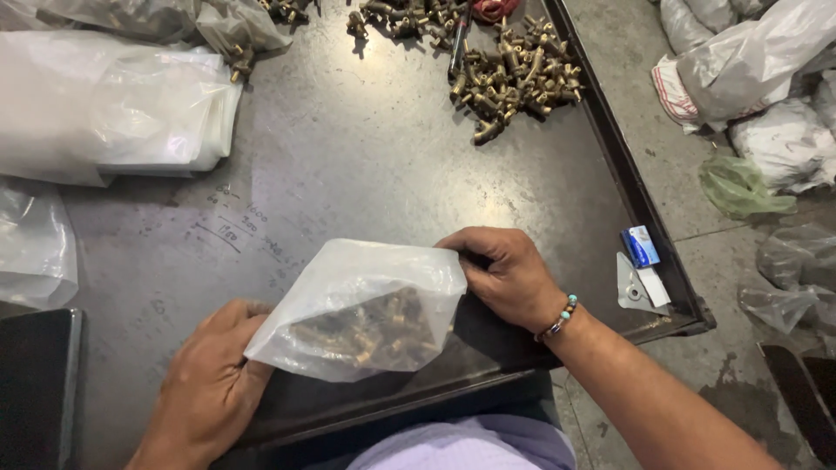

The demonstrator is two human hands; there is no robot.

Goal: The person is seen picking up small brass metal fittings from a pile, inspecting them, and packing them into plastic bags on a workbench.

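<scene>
Pinching opposite edges of a clear plastic bag (361,309) of what look like brass fittings, the left hand (209,387) and right hand (509,278) grip it above the dark metal table (366,157).

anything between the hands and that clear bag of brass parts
Nothing visible: the left hand and right hand both already grip the clear plastic bag of brass fittings directly at opposite edges.

This is a small workshop or packing bench. A dark, scuffed metal table (366,165) with a raised rim carries a heap of brass fittings (514,74) at the far side, stacks of clear plastic bags (113,104) far left, and filled sacks (766,78) on the concrete floor (662,148) to the right.
</scene>
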